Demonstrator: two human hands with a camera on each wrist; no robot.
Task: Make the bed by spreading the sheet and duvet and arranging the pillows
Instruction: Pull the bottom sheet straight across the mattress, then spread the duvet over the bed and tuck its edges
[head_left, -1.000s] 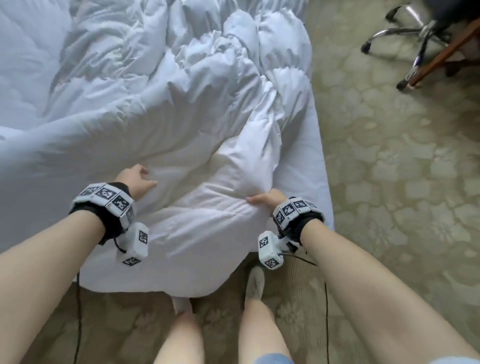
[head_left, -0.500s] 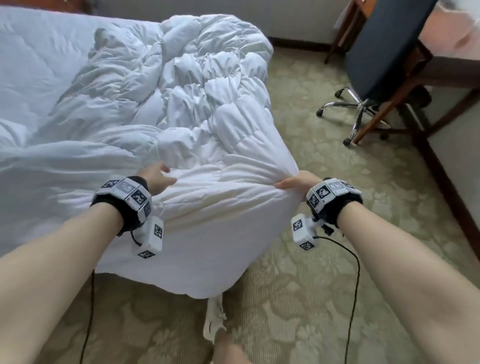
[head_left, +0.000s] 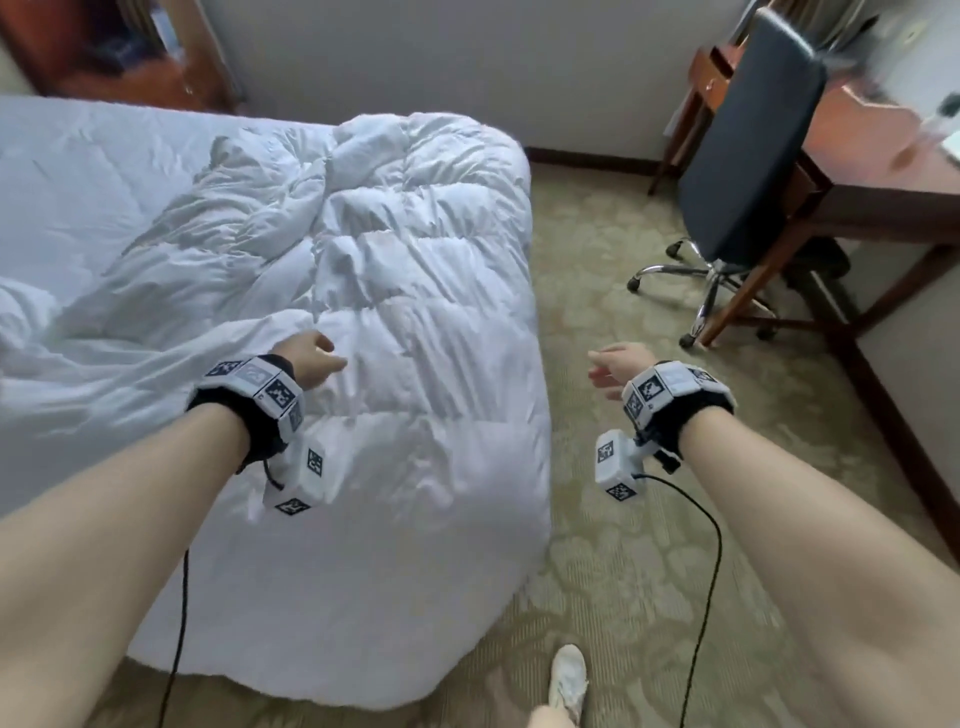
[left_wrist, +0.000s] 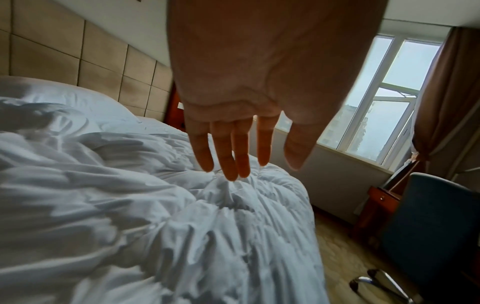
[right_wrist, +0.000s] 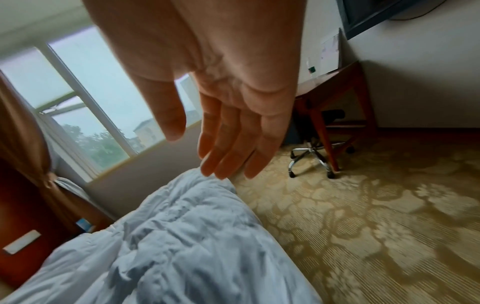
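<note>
A white quilted duvet lies rumpled over the bed's right side, its near corner hanging toward the carpet. My left hand hovers just above the duvet, fingers straight and holding nothing. My right hand hangs over the carpet just right of the bed's edge, also empty, its fingers stretched out past the duvet. Bare white sheet shows at the far left. A white pillow lies by the padded headboard in the left wrist view.
A dark office chair on chrome casters stands at a wooden desk to the right. Patterned beige carpet runs between bed and desk. A wooden nightstand is at the far left corner. My white shoe is near the bed's corner.
Both hands have let go of the duvet's near edge and lifted off. The duvet has dropped flatter over the bed. The view has tilted up toward the wall.
</note>
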